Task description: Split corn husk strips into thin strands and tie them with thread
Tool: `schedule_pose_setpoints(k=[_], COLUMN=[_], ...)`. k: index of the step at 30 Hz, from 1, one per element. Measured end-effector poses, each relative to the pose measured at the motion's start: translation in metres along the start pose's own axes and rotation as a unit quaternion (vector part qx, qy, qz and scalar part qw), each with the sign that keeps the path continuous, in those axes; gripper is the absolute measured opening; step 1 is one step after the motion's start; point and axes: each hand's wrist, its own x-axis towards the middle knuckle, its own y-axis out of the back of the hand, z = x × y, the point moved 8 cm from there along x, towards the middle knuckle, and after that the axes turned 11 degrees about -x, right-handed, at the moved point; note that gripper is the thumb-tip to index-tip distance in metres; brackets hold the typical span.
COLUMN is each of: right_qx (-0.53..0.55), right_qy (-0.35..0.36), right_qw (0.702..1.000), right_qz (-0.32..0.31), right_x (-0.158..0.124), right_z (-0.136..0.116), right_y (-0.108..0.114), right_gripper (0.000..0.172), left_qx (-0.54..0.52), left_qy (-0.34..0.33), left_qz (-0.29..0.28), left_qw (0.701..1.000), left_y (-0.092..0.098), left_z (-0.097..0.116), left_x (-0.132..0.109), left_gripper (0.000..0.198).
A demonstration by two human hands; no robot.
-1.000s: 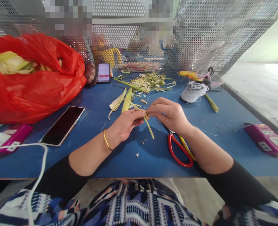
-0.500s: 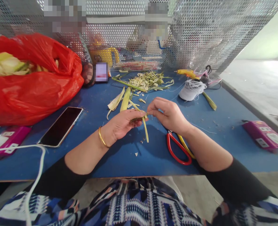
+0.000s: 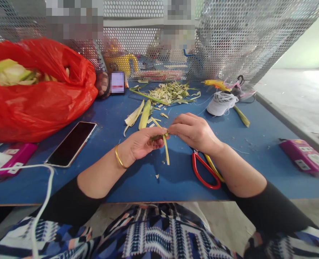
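Over the middle of the blue table (image 3: 138, 180) my left hand (image 3: 142, 144) is closed around a small green piece of folded leaf, with a yellow-green leaf strip (image 3: 165, 149) hanging down from it. My right hand (image 3: 194, 131) pinches the same strip at its top, fingertips touching those of my left hand. Red-handled scissors (image 3: 202, 169) lie on the table just under my right wrist. Several loose leaf strips (image 3: 144, 114) lie just beyond my hands.
A red plastic bag (image 3: 37, 93) of leaves fills the left. A black phone (image 3: 71, 143) and a pink box (image 3: 9, 156) with a white cable lie left. Leaf scraps (image 3: 170, 92), white thread (image 3: 220, 103) and another pink box (image 3: 305, 160) lie behind and right. A perforated metal screen (image 3: 229, 36) closes the back.
The hanging strip has swung from slanting right to nearly straight down. My right hand's fingers have closed in on my left fingertips. Both hands stay in place.
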Motion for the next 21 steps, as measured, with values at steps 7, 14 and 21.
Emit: schedule_pose_setpoints(k=[7, 14, 21], right_qx=[0.023, 0.033, -0.008], right_qy=[0.013, 0.009, -0.002], right_qw=[1.0, 0.999, 1.0], right_qz=[0.014, -0.018, 0.016], right_x=[-0.0007, -0.0001, 0.0005], right_z=[-0.0008, -0.004, -0.0058], right_y=[0.0019, -0.0041, 0.0024], right_gripper=[0.026, 0.029, 0.028], left_qx=[0.033, 0.075, 0.062], left_qy=[-0.008, -0.007, 0.011], left_qz=[-0.03, -0.043, -0.022], left_qw=[0.999, 0.996, 0.998], left_y=[-0.0023, -0.004, -0.0019], left_z=[0.0053, 0.0029, 0.0034], left_x=[-0.0028, -0.0015, -0.0019], left_gripper=[0.012, 0.013, 0.016])
